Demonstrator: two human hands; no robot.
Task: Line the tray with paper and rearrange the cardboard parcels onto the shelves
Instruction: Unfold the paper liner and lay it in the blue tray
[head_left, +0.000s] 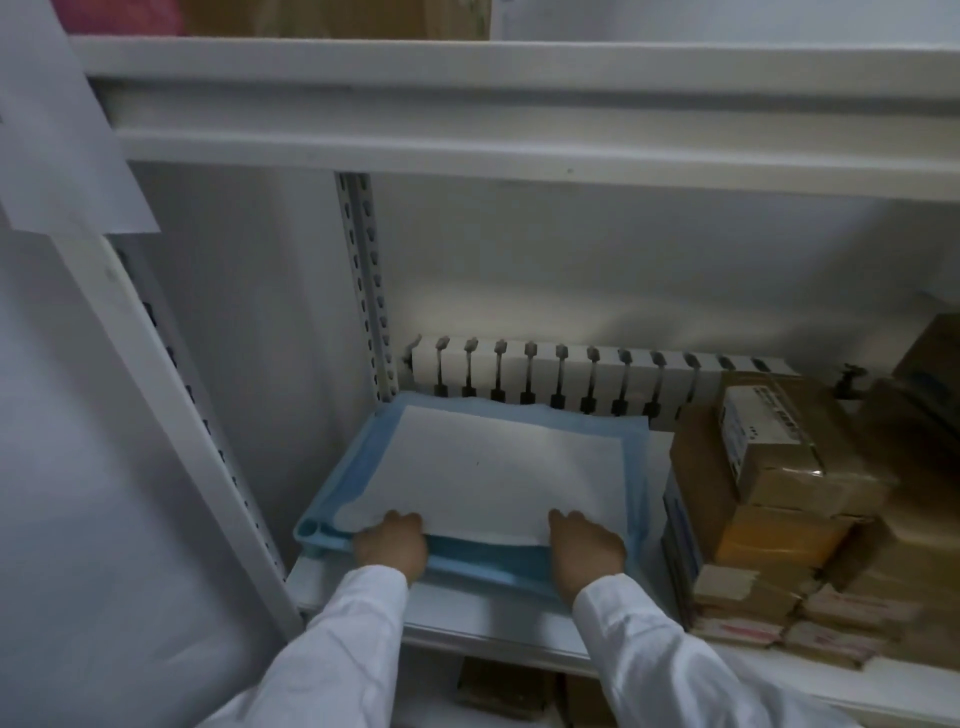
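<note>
On the lower white metal shelf (467, 616), toward its left end, sits a light blue plastic tray (332, 499) with a raised, rolled rim and rounded corners. A smooth, rectangular white paper sheet (493, 467) lies inside it, leaving a blue border along the left, far and right sides. The sheet's near edge is lifted slightly, so a band of the tray's blue floor shows beneath it. The left hand (390, 545) holds that near edge by its left corner, fingers curled over the top of the paper. The right hand (587, 545) grips the same edge further right in the same way. Both wrists come out of white sleeves (332, 654) of soft, creased cloth. Just beside the tray on the right stand stacked cardboard parcels (769, 499), brown and boxy, sealed with glossy tape. The top one carries a white printed label (753, 431) too blurred to read. Behind the tray runs a white slotted strip (571, 374), and a perforated grey upright (363, 280) rises at the back left corner.
</note>
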